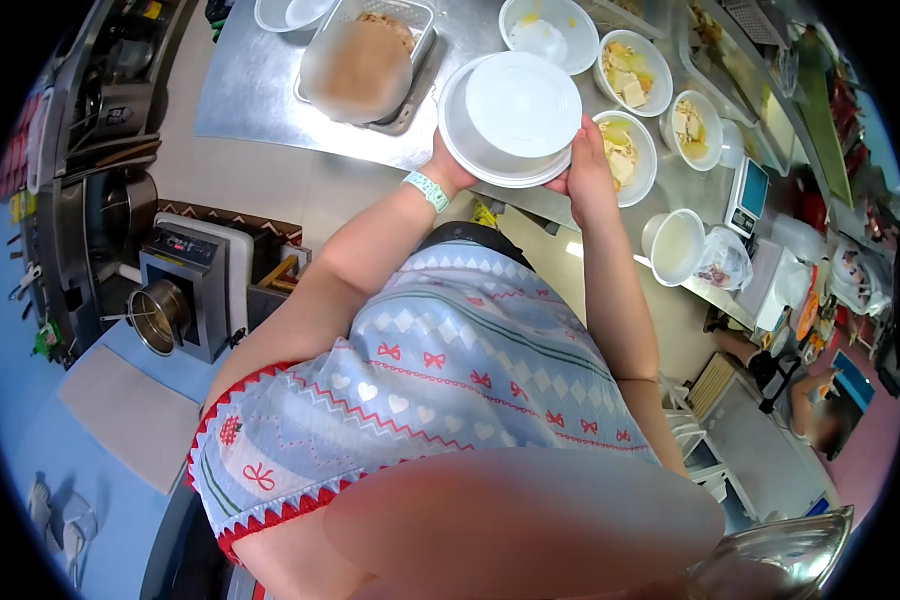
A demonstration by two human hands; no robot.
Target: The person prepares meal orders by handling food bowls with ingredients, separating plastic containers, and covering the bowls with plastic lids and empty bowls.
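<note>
Between my two hands is a white plastic bowl (523, 105), apparently upside down with its flat round base facing up; more than one may be stacked there. My left hand (452, 168), with a pale green patterned band on the wrist, grips the near left rim. On the right rim, my right hand (587, 172) is closed with its fingers partly beneath. Just beside that hand stands a white bowl of yellow and pale food pieces (622, 158). To the left of the bowl I hold, a metal tray (425, 52) contains brownish food, partly blurred.
Several more white bowls stand on the steel table (255, 85), including a food-filled bowl (634, 72). A digital scale (746, 197) and a white tub (673, 247) are at the right. A cooker with a steel pot (158, 317) sits left. Another person (805, 400) is far right.
</note>
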